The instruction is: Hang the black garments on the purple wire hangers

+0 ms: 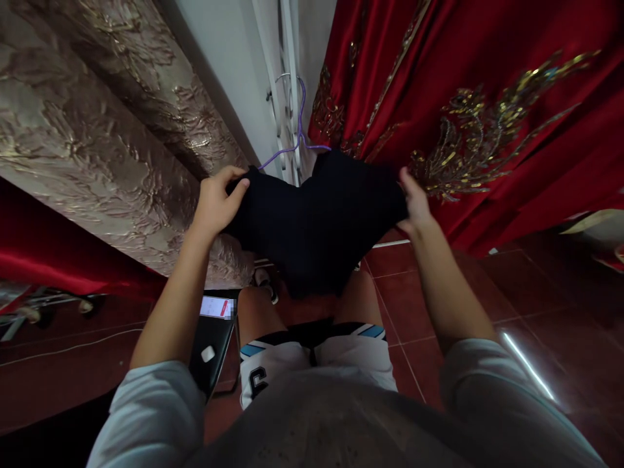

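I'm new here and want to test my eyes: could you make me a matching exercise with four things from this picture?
Things:
1. garment
2. hanger
3. phone
4. red cloth

Descriptions:
A. lying on a black surface, screen lit
B. decorated with gold sequins
C. very dark, spread between the left hand and the right hand
D. thin and purple

Right pairs: 1-C, 2-D, 3-A, 4-B
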A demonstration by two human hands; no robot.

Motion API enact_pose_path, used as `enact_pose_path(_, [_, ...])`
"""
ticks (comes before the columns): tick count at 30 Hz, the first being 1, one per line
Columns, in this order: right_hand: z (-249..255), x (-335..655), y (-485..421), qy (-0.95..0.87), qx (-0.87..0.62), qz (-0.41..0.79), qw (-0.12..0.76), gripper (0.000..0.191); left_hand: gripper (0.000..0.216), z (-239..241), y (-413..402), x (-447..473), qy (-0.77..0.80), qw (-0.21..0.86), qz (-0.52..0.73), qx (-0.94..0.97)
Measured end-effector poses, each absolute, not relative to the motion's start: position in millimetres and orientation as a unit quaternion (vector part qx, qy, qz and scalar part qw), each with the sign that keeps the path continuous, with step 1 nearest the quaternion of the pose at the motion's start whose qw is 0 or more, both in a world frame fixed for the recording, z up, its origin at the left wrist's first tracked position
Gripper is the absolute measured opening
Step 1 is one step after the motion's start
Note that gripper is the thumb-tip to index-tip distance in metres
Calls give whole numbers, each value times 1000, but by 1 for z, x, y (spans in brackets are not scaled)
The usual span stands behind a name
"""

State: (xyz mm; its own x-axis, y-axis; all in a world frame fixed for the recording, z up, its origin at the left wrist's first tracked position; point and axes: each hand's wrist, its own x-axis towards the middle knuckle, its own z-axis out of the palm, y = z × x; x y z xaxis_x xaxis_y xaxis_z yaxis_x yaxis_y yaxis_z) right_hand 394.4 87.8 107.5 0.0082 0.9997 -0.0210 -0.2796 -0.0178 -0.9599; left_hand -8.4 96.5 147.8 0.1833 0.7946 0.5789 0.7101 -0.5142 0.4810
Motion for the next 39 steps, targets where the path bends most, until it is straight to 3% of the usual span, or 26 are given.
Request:
enact_pose_path(2, [113, 400, 87, -470, -445, 549, 528, 48, 31, 146, 99, 1, 487, 30, 436, 757])
enact_pose_path(5, [132, 396, 77, -566, -443, 473, 510, 25, 29, 151, 100, 29, 468, 8, 468, 750])
enact_pose_path(8, [147, 385, 59, -575, -416, 435, 555, 13, 34, 163, 89, 51, 449, 3, 477, 755])
enact_pose_path(11, [150, 373, 34, -539, -414, 404, 612, 16, 38, 176, 69, 58, 440, 47, 476, 760])
enact_pose_path(14, [144, 355, 5, -631, -383, 396, 547, 12, 41, 184, 47, 59, 433, 178, 487, 738])
enact_pose_path(18, [130, 318, -18, -832, -225, 429, 271, 13, 47, 181, 15, 54, 418, 456, 440, 651])
enact_pose_path(19, [124, 311, -17, -848, -201, 429, 236, 12, 42, 177, 5, 51, 418, 511, 418, 625])
enact_pose_path(20, [118, 305, -13, -855, -197, 418, 235, 12, 38, 173, -4, 46, 421, 550, 396, 603])
enact_pose_path(22, [105, 300, 2, -846, -247, 353, 313, 14, 29, 166, -22, 33, 438, 572, 355, 595])
enact_pose_path(24, [93, 303, 22, -810, -328, 261, 409, 27, 13, 163, -34, 17, 459, 528, 321, 639])
enact_pose_path(26, [86, 308, 40, -792, -364, 231, 432, 42, 22, 165, -37, 2, 477, 444, 314, 691])
enact_pose_path(29, [84, 314, 54, -791, -343, 353, 362, 24, 18, 170, -27, -13, 501, 313, 364, 720])
enact_pose_path(31, [91, 316, 61, -754, -345, 439, 345, 36, 14, 170, -17, -17, 515, 207, 423, 716])
enact_pose_path(35, [124, 316, 86, -635, -383, 476, 473, 38, 27, 154, -6, -12, 500, -46, 531, 683])
enact_pose_path(37, [144, 317, 104, -594, -390, 460, 532, 38, 28, 140, -8, -7, 475, -94, 522, 703])
enact_pose_path(39, [157, 321, 118, -564, -390, 437, 583, 38, 33, 126, -12, 2, 457, -78, 458, 758])
